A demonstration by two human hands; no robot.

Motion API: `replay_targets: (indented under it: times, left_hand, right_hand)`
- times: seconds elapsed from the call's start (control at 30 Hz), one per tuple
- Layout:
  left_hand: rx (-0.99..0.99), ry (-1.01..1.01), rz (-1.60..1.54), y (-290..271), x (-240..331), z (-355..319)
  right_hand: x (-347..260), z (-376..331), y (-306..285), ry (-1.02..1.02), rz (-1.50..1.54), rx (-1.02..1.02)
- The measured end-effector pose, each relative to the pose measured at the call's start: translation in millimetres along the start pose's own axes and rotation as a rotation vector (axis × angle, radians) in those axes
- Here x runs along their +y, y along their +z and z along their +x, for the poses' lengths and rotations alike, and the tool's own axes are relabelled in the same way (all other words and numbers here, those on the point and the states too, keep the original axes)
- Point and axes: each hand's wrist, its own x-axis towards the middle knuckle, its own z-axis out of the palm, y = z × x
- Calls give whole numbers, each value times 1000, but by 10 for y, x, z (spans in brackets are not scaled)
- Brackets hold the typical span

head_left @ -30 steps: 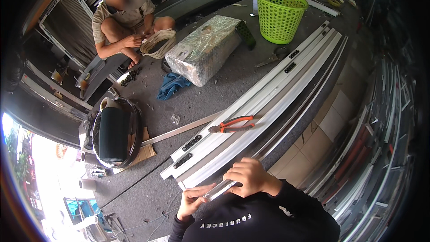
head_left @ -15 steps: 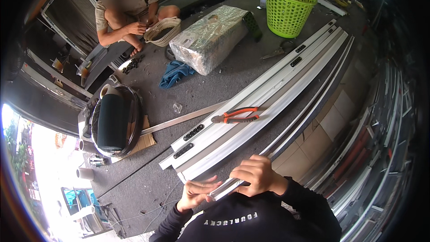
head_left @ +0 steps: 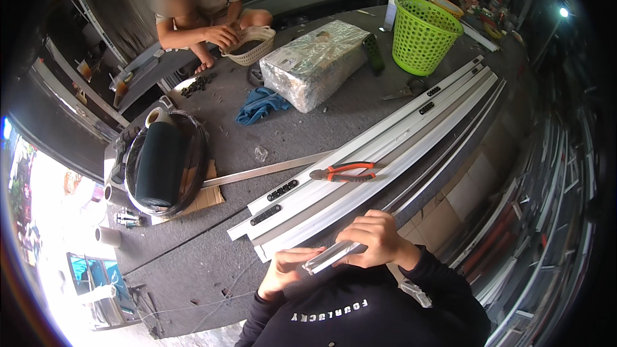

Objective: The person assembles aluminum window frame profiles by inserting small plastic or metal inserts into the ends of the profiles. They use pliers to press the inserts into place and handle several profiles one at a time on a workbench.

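My right hand (head_left: 373,239) is wrapped over a long, narrow, silvery-white metal profile (head_left: 329,256), close to its near end. At that end my left hand (head_left: 283,270) is closed on the tip, its fingers stretched along the top and its thumb mostly hidden. The profile slants away to the upper right, beside the table edge. Just beyond my hands, several white metal profiles (head_left: 321,218) lie side by side on the dark table. Orange-handled pliers (head_left: 344,172) rest across them. Small black slotted fittings (head_left: 283,189) sit on the white faces.
A lime-green basket (head_left: 425,35), a plastic-wrapped box (head_left: 318,64) and a blue cloth (head_left: 260,104) stand or lie farther back. At left are a dark cylinder (head_left: 160,167) and coiled cable. Across the table a co-worker (head_left: 215,6) reaches to a beige basket (head_left: 250,51). Metal lengths fill the right side.
The whole view has shifted slightly. My left fingers have straightened and moved over the profile's end. Across the table, the co-worker's hand has moved over the beige basket. The pliers still lie on the profiles.
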Motion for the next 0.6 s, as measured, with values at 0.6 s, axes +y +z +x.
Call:
replay_targets:
  times: [0.6]
  left_hand:
    - [-452,-744,-117,-184,304,739]
  right_hand:
    - [919,175,-329,222,236,-195]
